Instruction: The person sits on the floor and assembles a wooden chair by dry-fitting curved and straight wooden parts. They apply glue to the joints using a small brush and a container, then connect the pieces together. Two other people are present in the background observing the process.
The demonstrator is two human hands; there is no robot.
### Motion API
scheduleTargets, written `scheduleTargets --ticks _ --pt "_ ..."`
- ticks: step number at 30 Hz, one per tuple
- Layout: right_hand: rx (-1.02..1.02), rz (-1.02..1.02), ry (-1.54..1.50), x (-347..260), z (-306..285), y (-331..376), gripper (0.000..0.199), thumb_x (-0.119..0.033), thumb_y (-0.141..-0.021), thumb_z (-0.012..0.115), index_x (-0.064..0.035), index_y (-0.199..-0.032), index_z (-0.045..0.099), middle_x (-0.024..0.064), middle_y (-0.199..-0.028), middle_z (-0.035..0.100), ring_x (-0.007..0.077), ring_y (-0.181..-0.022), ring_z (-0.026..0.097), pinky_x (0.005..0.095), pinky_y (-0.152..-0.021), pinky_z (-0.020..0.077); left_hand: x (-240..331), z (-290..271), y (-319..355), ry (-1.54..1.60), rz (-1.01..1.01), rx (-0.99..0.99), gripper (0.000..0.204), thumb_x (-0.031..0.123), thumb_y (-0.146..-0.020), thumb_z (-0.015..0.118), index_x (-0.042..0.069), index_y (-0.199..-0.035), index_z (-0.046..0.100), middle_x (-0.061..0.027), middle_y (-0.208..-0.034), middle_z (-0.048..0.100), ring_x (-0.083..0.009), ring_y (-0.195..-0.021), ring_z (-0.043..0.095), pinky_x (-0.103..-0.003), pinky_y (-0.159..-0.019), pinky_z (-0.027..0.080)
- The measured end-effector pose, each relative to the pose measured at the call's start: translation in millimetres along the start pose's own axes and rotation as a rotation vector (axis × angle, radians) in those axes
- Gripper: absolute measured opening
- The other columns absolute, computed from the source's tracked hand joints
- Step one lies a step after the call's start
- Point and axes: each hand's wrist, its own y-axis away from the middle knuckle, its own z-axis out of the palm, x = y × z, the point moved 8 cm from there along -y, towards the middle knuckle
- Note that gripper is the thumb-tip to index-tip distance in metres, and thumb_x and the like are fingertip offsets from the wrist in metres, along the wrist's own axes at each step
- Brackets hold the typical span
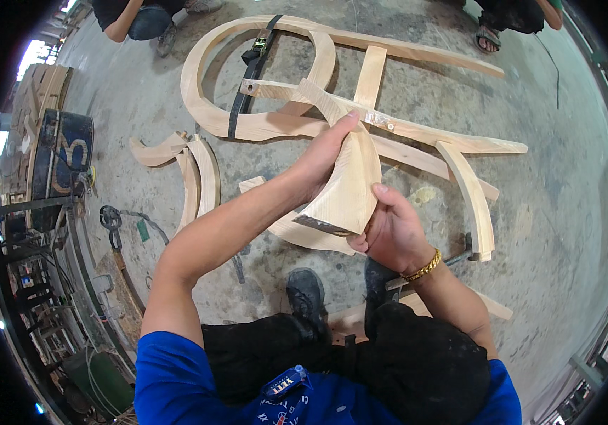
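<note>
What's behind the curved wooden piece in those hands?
A wooden frame and a pale board show past the held piece; whatever lies directly behind is covered.

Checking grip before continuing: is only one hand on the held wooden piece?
No, the left hand and right hand both hold the wooden piece.

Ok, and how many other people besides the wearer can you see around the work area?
2: one person at the upper left and another person at the upper right. Both are cut off by the picture's edge; others may be hidden.
</note>
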Motion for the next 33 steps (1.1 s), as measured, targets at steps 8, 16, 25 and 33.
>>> scheduleTargets --ticks 8,16,25,33 --pt "0.088 -0.163 0.093 0.4 -17.3 -9.7 0.043 -0.032 -0.091 0.054 -0.0003 -0.119 0.049 0.0119 -0.102 0.063 0.0185 -0.08 0.063 0.0329 -0.065 0.0502 11.5 -8.5 -5.2 -0.287 0.219 0.056 0.057 0.043 -0.089 0.056 -0.002 -0.121 0.044 -0.014 -0.1 0.059 -0.0225 -0.086 0.06 -0.034 -0.076 0.05" --pt "0.144 -0.374 0.882 -46.4 -37.7 -30.5 0.089 -0.007 -0.075 0.07 -0.0056 -0.146 0.017 0.0128 -0.129 0.047 0.0175 -0.104 0.056 0.0342 -0.085 0.0496 27.8 5.0 1.5 -0.898 0.479 0.138 0.087 0.039 -0.065 0.078 -0.007 -0.127 0.038 -0.0235 -0.114 0.056 -0.0312 -0.108 0.057 -0.039 -0.093 0.045" --pt "0.112 -0.412 1.092 -42.1 -53.3 -26.1 0.09 -0.004 -0.075 0.069 -0.0072 -0.148 0.017 0.0127 -0.128 0.05 0.0193 -0.103 0.058 0.0326 -0.086 0.0492 67.5 15.7 25.5 -0.76 0.702 0.012 0.064 0.026 -0.069 0.079 -0.005 -0.116 0.048 -0.0169 -0.107 0.061 -0.0218 -0.1 0.061 -0.034 -0.089 0.048" --pt "0.072 -0.476 0.858 -20.4 -60.2 -23.8 0.09 -0.008 -0.077 0.071 -0.0028 -0.147 0.015 0.0141 -0.133 0.044 0.0167 -0.11 0.05 0.0311 -0.093 0.0428 64.2 -12.4 2.5 -0.447 0.545 -0.027 0.048 0.018 -0.074 0.075 -0.001 -0.113 0.054 -0.0085 -0.102 0.061 -0.0164 -0.095 0.058 -0.032 -0.083 0.049"
